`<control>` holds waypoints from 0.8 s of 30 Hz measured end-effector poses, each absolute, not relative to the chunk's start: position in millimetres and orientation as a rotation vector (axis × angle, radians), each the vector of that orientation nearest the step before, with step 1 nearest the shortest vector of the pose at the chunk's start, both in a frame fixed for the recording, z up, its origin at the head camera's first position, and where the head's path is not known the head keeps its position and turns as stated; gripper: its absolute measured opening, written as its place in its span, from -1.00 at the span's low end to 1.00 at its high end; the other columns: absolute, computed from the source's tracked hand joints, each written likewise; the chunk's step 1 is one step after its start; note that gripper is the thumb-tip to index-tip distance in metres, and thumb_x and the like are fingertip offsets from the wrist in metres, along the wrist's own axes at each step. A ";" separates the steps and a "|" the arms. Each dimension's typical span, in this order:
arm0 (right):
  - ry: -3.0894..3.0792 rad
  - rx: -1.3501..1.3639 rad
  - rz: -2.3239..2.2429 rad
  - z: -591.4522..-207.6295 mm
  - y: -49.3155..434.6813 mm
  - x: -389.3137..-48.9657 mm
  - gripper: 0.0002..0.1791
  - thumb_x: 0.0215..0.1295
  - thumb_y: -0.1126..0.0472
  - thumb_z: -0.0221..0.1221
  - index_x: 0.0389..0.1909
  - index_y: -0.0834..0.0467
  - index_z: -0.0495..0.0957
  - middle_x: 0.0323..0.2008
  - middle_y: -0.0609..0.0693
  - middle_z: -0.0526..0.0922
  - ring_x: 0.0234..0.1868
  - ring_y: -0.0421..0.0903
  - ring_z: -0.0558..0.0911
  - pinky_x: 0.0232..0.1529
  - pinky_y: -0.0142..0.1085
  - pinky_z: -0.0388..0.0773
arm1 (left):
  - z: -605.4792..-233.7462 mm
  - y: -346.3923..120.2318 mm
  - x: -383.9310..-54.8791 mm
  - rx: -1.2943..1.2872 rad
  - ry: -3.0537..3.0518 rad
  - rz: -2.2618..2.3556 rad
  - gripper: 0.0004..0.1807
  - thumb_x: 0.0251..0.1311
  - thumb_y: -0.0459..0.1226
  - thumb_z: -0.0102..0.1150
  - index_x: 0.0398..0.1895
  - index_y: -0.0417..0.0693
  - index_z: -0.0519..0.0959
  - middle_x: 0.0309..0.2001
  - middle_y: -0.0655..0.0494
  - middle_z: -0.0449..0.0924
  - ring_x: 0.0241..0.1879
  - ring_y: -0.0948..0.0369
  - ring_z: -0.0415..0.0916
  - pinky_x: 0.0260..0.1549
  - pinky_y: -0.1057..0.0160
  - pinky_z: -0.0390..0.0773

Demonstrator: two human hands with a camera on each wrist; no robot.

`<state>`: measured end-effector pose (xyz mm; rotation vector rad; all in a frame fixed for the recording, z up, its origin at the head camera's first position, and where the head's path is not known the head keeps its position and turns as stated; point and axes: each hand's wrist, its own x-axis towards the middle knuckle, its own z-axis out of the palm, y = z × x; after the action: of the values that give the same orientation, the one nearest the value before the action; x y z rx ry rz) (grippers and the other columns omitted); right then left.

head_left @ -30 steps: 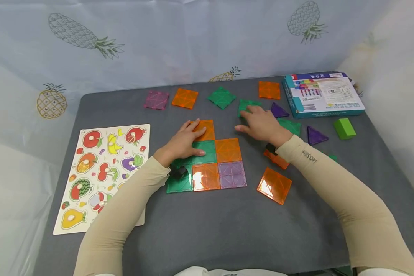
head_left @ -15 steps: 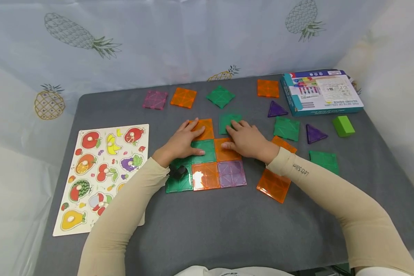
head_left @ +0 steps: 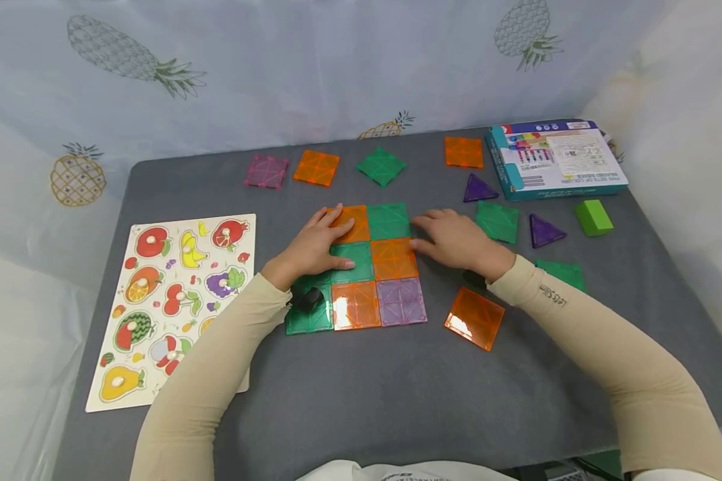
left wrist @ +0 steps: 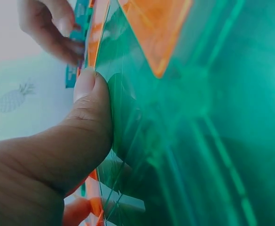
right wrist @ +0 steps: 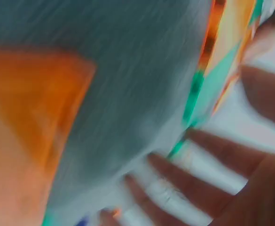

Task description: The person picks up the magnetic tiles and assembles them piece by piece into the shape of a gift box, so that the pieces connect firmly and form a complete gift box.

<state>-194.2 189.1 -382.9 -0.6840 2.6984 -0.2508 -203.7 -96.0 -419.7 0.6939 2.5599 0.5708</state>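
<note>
Mid-frame, the spread left hand (head_left: 309, 247) should lightly steady the translucent green plastic square (head_left: 363, 256) underneath, relaxed right hand (head_left: 459, 240) empty.

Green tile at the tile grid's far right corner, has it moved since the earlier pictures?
Yes. In the head view, the green tile has moved left and down the picture, judged against the box.

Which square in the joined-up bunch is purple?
The purple square is at the near right corner, just right of an orange square. All the others showing in that bunch are orange or green.
</note>
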 end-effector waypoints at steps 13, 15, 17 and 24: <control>2.577 0.113 -0.131 -369.9 274.7 -216.1 0.14 0.25 -0.41 -0.04 0.43 0.44 -0.15 0.17 0.64 0.21 0.04 0.50 0.38 -0.05 0.29 0.44 | -422.1 -97.2 -206.2 0.704 2.559 0.582 -0.04 0.11 0.07 0.29 0.50 0.01 0.05 0.56 -0.06 -0.32 0.51 -0.16 -0.39 0.44 -0.14 -0.14; 2.574 0.117 -0.143 -369.6 273.8 -218.2 0.14 0.26 -0.38 -0.01 0.43 0.45 -0.18 0.17 0.65 0.20 0.06 0.51 0.36 -0.03 0.30 0.42 | -422.2 -97.1 -206.0 0.706 2.558 0.586 -0.03 0.10 0.07 0.29 0.50 0.02 0.05 0.56 -0.05 -0.33 0.51 -0.16 -0.39 0.44 -0.14 -0.15; 2.558 0.116 -0.161 -367.6 272.8 -221.8 0.12 0.26 -0.31 0.05 0.42 0.47 -0.20 0.17 0.65 0.19 0.07 0.51 0.35 -0.01 0.30 0.41 | -422.6 -97.3 -205.6 0.710 2.560 0.588 -0.03 0.10 0.07 0.30 0.50 0.01 0.05 0.56 -0.06 -0.32 0.51 -0.17 -0.39 0.44 -0.14 -0.16; 2.519 0.127 -0.259 -366.8 272.5 -228.1 0.21 0.20 -0.12 0.20 0.44 0.41 -0.43 0.26 0.70 -0.08 0.17 0.65 0.11 0.11 0.43 0.20 | -423.9 -98.3 -204.3 0.721 2.565 0.591 -0.03 0.11 0.08 0.28 0.51 0.00 0.04 0.56 -0.07 -0.33 0.51 -0.17 -0.39 0.44 -0.14 -0.20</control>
<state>-228.1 272.5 -366.8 0.1268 2.5194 -0.2592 -204.3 -98.3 -423.9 0.7207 2.5645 0.5910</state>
